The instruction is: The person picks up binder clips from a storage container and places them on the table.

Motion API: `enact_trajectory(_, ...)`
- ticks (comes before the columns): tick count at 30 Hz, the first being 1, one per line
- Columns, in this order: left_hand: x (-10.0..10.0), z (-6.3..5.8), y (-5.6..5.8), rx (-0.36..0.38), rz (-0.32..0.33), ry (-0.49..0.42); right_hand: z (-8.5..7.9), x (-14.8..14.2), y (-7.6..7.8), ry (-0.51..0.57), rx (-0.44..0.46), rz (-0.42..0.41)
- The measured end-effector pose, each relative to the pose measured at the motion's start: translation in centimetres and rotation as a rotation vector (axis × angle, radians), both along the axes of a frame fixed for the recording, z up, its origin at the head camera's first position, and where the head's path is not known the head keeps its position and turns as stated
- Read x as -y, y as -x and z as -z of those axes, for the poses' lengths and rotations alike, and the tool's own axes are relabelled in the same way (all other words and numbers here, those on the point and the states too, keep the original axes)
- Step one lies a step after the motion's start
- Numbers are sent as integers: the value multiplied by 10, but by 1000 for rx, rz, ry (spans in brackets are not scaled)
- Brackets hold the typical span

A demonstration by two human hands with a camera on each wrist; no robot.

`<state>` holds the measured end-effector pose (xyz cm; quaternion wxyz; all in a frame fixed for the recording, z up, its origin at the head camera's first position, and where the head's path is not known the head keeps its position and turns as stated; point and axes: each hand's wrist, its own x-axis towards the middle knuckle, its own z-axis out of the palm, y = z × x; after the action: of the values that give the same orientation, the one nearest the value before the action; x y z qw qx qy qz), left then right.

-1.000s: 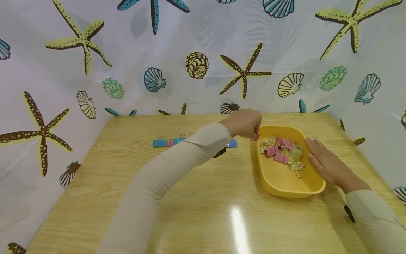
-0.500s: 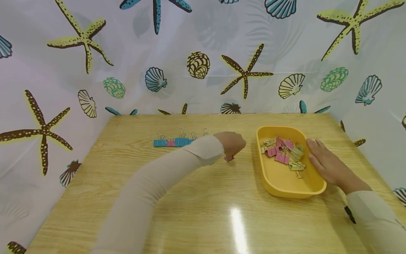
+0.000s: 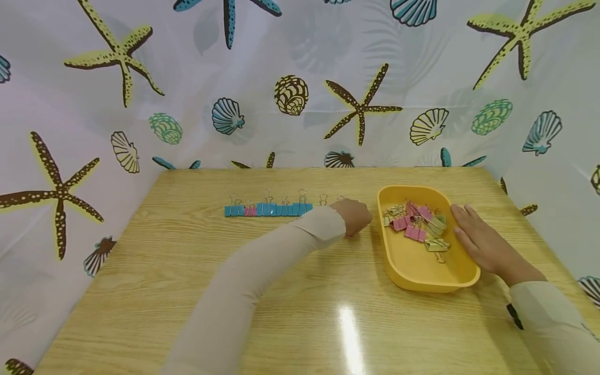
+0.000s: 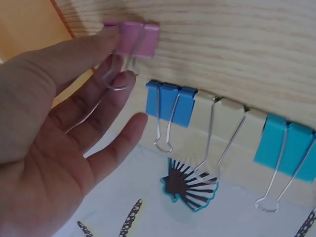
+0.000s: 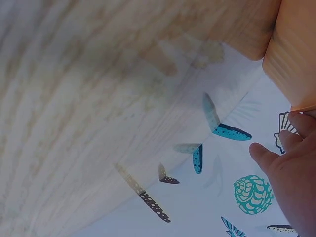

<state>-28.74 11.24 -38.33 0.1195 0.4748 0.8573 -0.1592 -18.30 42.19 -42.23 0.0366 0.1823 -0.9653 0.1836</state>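
Note:
A pink binder clip (image 4: pixel 143 40) is pinched between the thumb and fingers of my left hand (image 3: pixel 352 216), near the right end of a row of clips. In the left wrist view it is beside a blue binder clip (image 4: pixel 170 104), followed by a cream clip (image 4: pixel 228 120) and a teal clip (image 4: pixel 285 148). From the head view, the back of the hand hides the held clip. My right hand (image 3: pixel 485 244) rests with straight fingers against the right wall of the yellow bin (image 3: pixel 417 273).
Pink and yellow-green binder clips (image 3: pixel 415 233) lie loose in the bin. The row's left part has blue clips (image 3: pixel 267 209) and a pink clip (image 3: pixel 250 210). Behind the wooden table (image 3: pixel 154 291) hangs a curtain (image 3: pixel 262 67) with starfish and shells.
My left hand has moved left from the bin's edge to the row's right end with the pink binder clip, then slightly back to the right. The right hand stays on the bin.

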Motion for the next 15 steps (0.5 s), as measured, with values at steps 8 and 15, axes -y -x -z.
enact_trajectory(8, 5, 14, 12, 134, -49, -148, -1, 1, 0, 1, -8, 2)
enact_trajectory(15, 12, 19, 16, 204, -74, -215, -1, 1, 0, -4, -6, 7)
